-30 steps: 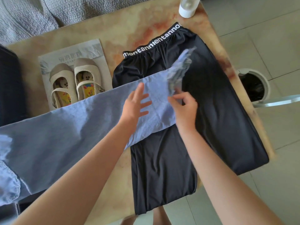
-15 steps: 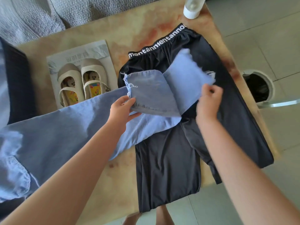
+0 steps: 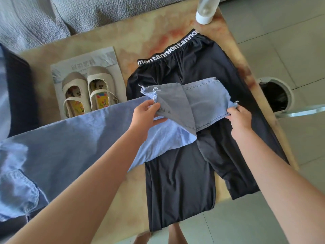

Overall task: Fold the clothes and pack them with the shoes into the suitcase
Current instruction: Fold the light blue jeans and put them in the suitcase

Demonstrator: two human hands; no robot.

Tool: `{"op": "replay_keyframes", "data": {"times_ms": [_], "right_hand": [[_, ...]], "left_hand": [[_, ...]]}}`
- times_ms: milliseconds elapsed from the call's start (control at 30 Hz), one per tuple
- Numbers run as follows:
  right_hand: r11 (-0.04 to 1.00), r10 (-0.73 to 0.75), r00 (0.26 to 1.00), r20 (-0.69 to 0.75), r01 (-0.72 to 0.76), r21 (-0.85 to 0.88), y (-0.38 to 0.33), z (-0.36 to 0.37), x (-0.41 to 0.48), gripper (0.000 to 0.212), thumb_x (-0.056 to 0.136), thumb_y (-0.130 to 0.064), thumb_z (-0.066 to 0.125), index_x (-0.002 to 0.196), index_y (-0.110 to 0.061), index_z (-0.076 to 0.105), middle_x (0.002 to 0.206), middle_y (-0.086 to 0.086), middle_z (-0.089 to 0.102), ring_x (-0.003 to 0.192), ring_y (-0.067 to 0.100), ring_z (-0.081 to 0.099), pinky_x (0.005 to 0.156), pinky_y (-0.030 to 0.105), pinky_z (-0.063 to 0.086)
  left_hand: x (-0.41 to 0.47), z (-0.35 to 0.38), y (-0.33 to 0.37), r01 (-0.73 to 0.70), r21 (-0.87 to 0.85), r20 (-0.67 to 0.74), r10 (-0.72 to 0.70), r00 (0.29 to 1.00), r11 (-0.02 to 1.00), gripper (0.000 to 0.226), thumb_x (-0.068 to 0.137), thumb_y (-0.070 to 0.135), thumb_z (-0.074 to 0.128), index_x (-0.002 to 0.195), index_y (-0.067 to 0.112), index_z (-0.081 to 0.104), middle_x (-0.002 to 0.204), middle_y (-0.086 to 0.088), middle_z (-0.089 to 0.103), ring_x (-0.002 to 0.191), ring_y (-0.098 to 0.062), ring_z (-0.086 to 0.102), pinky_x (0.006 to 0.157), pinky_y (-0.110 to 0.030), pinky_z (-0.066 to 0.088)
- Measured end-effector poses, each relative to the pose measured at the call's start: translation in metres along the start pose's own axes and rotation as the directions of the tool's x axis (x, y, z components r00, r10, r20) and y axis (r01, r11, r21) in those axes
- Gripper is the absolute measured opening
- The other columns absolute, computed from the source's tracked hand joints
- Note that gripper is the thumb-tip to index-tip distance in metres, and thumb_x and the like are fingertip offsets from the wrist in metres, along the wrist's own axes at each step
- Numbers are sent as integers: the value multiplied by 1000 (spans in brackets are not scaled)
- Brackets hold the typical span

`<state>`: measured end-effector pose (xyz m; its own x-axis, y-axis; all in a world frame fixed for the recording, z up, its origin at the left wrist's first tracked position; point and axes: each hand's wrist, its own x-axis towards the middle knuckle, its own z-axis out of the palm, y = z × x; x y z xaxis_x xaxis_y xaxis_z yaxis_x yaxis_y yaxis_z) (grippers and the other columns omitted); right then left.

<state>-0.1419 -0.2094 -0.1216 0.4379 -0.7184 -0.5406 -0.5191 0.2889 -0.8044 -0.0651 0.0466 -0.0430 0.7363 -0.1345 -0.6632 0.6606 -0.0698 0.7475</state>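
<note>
Light blue jeans [image 3: 70, 147] stretch from the lower left across the table, their frayed leg ends lying over black trousers [image 3: 184, 173] with a white-lettered waistband. My left hand [image 3: 146, 115] pinches the turned-back hem of one leg. My right hand [image 3: 239, 117] pinches the frayed hem corner of the other leg, spread flat to the right. A pair of beige strap shoes [image 3: 88, 92] sits on a paper sheet at the left. A dark suitcase [image 3: 19, 88] shows at the far left edge.
A marbled tan table [image 3: 109, 41] carries everything. A white-based bottle [image 3: 205, 9] stands at its far right corner. A round bin [image 3: 276, 95] with a black liner is on the tiled floor to the right. A grey sofa [image 3: 52, 16] lies behind.
The jeans leg end has been folded back and spread flat on the black trousers. My right hand moved right and down with the hem; my left hand now pinches the other hem.
</note>
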Motion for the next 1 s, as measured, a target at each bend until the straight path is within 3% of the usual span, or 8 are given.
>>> {"op": "replay_keyframes", "data": {"times_ms": [200, 300, 433, 500, 633, 800, 900, 1000], "right_hand": [[989, -9, 994, 107, -7, 147, -17, 2, -27, 16, 63, -16, 57, 77, -8, 54, 83, 7, 45, 81, 18, 41, 72, 26, 36], [970, -54, 964, 259, -11, 243, -23, 11, -56, 15, 76, -7, 52, 86, -2, 63, 87, 9, 59, 84, 21, 52, 76, 28, 41], [980, -163, 898, 409, 99, 174, -25, 30, -105, 24, 84, -8, 54, 99, -11, 73, 103, 6, 72, 97, 14, 65, 82, 25, 50], [983, -183, 851, 493, 145, 115, -17, 40, -123, 24, 85, -8, 56, 100, -12, 74, 109, 13, 70, 101, 13, 63, 90, 36, 51], [955, -223, 692, 687, 297, 11, 10, 60, -147, 32, 92, -3, 53, 108, -24, 71, 136, -9, 55, 137, 4, 35, 112, 33, 35], [667, -311, 549, 776, 707, -233, 49, 80, -168, 32, 95, -27, 45, 120, -28, 65, 142, -19, 39, 145, 13, 18, 118, 35, 10], [506, -315, 489, 814, 812, -291, 60, 91, -178, 43, 97, -39, 30, 132, -35, 55, 149, -12, 38, 146, 21, 17, 117, 39, 11], [421, -251, 444, 860, 850, -316, 70, 95, -184, 44, 98, -39, 31, 138, -34, 49, 152, -9, 34, 146, 21, 17, 117, 41, 13]], "left_hand": [[-2, 25, -5, -11, 56, 56, 8, 998, 998, 26, 93, -1, 48, 115, 7, 59, 102, -19, 63, 90, -22, 67, 78, -31, 59], [-2, 25, -10, 47, 109, 11, -49, 999, 993, 40, 91, 0, 45, 128, 15, 52, 104, -13, 64, 93, -21, 66, 79, -32, 58], [-6, 11, -17, 63, 157, -4, -63, 998, 986, 34, 89, -1, 42, 112, 16, 60, 85, -1, 60, 73, -11, 58, 82, -31, 56], [-11, 4, -20, 75, 70, 50, -79, 996, 995, 31, 88, -3, 37, 92, 18, 61, 78, -1, 56, 66, -11, 54, 72, -27, 54], [-19, -13, -30, 114, -147, 94, -101, 990, 983, 25, 92, 6, 37, 91, 15, 60, 82, -3, 61, 71, -14, 59, 75, -30, 53], [-21, -42, -46, 279, -240, 97, -263, 960, 930, 50, 89, 57, 50, 122, 20, 58, 112, -5, 68, 101, -20, 67, 84, -35, 55], [-17, -59, -59, 208, -110, -159, -224, 962, 972, 46, 89, 29, 64, 130, 17, 48, 115, -11, 65, 91, -20, 67, 82, -33, 55], [-18, -73, -71, 127, 63, -188, -113, 976, 990, 32, 90, 9, 59, 118, 25, 55, 103, -4, 69, 92, -21, 66, 85, -34, 53]]}}
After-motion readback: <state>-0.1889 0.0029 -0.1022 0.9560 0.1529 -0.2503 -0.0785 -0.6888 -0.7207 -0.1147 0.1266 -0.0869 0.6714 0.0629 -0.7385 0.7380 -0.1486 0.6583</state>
